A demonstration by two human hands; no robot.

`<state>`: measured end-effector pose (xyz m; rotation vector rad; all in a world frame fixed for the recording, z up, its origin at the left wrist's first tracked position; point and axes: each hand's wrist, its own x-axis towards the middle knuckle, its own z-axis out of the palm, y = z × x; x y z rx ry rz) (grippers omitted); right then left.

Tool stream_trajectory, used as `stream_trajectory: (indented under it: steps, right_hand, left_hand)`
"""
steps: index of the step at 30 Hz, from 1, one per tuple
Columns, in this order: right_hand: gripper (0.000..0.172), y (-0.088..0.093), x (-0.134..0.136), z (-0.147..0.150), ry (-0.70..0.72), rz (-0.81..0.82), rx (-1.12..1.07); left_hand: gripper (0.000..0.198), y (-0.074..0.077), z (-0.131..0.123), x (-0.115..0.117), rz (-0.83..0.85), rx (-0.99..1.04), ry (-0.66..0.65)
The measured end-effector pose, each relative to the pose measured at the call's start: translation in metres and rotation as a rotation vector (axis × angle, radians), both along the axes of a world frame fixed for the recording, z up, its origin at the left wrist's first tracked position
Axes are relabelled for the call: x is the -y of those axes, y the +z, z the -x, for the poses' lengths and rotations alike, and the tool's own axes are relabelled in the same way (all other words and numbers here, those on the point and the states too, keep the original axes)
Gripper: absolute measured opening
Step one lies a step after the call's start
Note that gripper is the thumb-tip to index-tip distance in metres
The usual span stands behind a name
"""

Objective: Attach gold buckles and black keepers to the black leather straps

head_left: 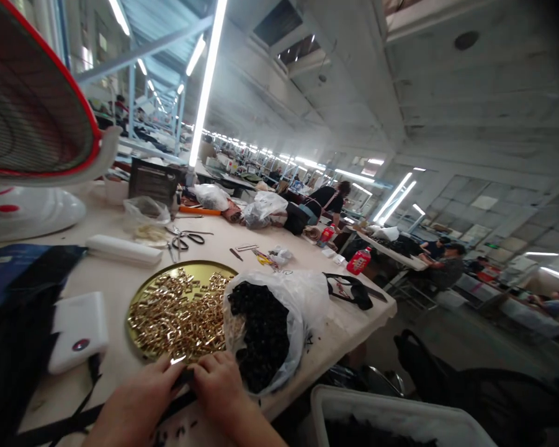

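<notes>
My left hand (pixel 142 391) and my right hand (pixel 218 382) are close together at the near edge of a round gold tray (pixel 137 292). Both have their fingers bent and pressed around a black strap (pixel 181 397), which runs off toward the lower left. A small shiny spot shows at my left fingertips. Many small gold metal pieces (pixel 181 310) lie in the tray. Right of it, an open clear plastic bag (pixel 298 310) holds small black pieces (pixel 263 332).
A red-rimmed fan (pixel 37 105) stands at left, above a white device (pixel 79 332). Black scissors (pixel 186 239), a white roll (pixel 123 248) and a red bottle (pixel 358 261) lie farther back. A white bin (pixel 391 406) is at lower right. People work beyond.
</notes>
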<state>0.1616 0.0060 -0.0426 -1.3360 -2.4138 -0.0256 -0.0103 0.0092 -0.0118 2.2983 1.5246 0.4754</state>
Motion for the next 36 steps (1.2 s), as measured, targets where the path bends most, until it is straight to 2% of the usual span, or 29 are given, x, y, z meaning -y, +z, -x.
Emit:
stream_trajectory:
  steps: [3,4,6,9,11,14,17,19,22,25,28,36]
  right_hand:
    - [0.045,0.013,0.014,0.003,-0.032,0.096,-0.261]
    - [0.046,0.017,0.02,0.004,-0.038,0.179,-0.412]
    - [0.033,0.023,0.029,0.007,-0.054,0.405,-0.764]
    - [0.025,0.027,0.032,0.007,-0.127,0.67,-1.191]
    - [0.024,0.028,0.027,-0.001,-0.218,0.711,-1.382]
    - [0.023,0.03,0.016,-0.017,-0.318,0.699,-1.578]
    - [0.024,0.031,0.01,-0.028,-0.345,0.719,-1.647]
    - [0.026,0.03,0.009,-0.029,-0.374,0.735,-1.649]
    - [0.026,0.026,0.008,-0.027,-0.409,0.762,-1.609]
    - [0.026,0.02,0.006,-0.027,-0.428,0.784,-1.579]
    - [0.025,0.014,0.003,-0.029,-0.439,0.788,-1.557]
    - [0.023,0.009,0.002,-0.034,-0.444,0.789,-1.544]
  left_hand:
    - [0.025,0.023,-0.002,0.006,-0.115,-0.167,0.04]
    - [0.027,0.028,-0.005,0.008,-0.123,-0.19,0.039]
    - [0.029,0.034,-0.011,0.014,-0.115,-0.201,0.032]
    - [0.028,0.032,-0.017,0.024,-0.037,-0.088,0.032]
    - [0.026,0.031,-0.016,0.031,0.126,0.102,0.035]
    - [0.026,0.034,-0.01,0.044,0.597,0.463,-0.008]
    - [0.033,0.041,-0.008,0.059,1.014,0.779,-0.011]
    - [0.038,0.045,-0.01,0.07,1.176,0.931,0.032]
    - [0.037,0.047,-0.016,0.082,1.343,1.049,0.094]
    - [0.033,0.047,-0.023,0.086,1.46,1.103,0.107]
    - [0.038,0.047,-0.029,0.086,1.542,1.107,0.114]
    - [0.051,0.046,-0.025,0.085,1.585,1.051,0.133]
